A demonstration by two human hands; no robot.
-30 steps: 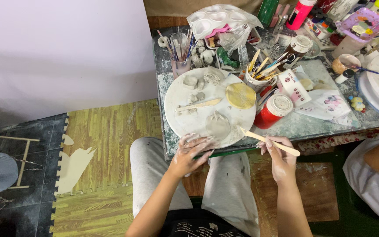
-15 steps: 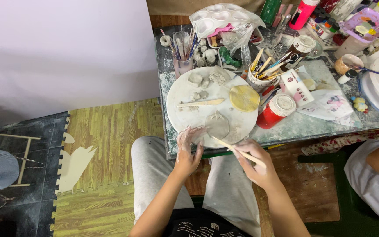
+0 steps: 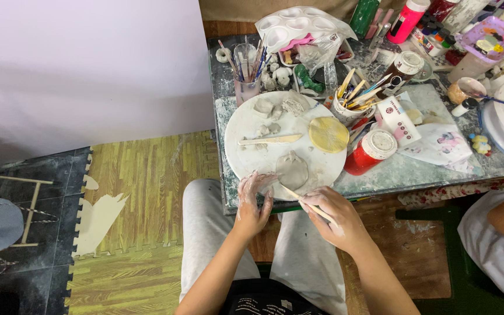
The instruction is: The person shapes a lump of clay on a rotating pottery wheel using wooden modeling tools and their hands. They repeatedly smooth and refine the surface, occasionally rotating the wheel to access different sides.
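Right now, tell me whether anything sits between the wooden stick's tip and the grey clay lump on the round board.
Nothing visible does. The right hand holds the wooden stick with its tip right at the clay lump on the round board. The left hand rests at the board's near edge, beside the lump.

Board (image 3: 246, 157) near rim bare; red jar (image 3: 371, 151) (right) crowds edge; back cluttered.

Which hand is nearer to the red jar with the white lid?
Right. The right hand, gripping a wooden stick, sits below-left of the red jar; the left hand is farther left, at the round board's near edge.
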